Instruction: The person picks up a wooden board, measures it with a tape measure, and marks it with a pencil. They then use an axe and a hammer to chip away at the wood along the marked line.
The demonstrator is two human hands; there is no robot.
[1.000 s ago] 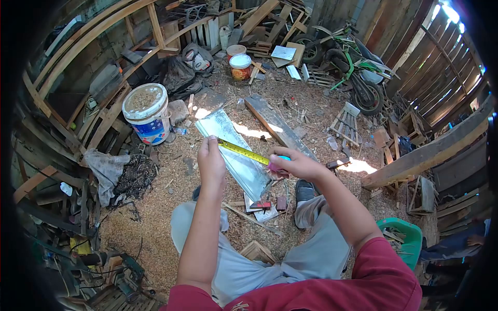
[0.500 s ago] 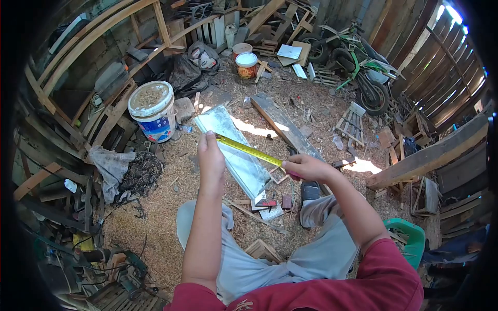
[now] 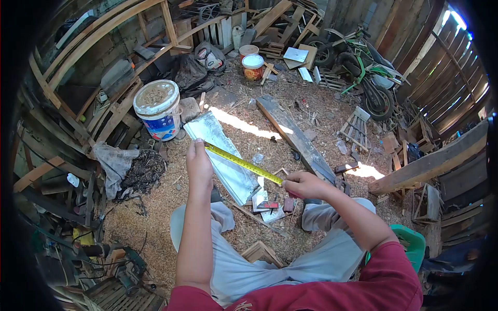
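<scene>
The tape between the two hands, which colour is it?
Yellow. The tape runs from the left hand to the right hand; the head view shows it.

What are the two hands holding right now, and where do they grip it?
A yellow tape measure: the left hand pinches the blade's free end, the right hand closes on its case, mostly hidden.

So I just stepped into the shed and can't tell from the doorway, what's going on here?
A seated person stretches a yellow tape measure between both hands. The left hand pins the tape's end at one edge of a long grey metal sheet lying on the sawdust floor; the right hand grips the case beyond the other edge.
</scene>
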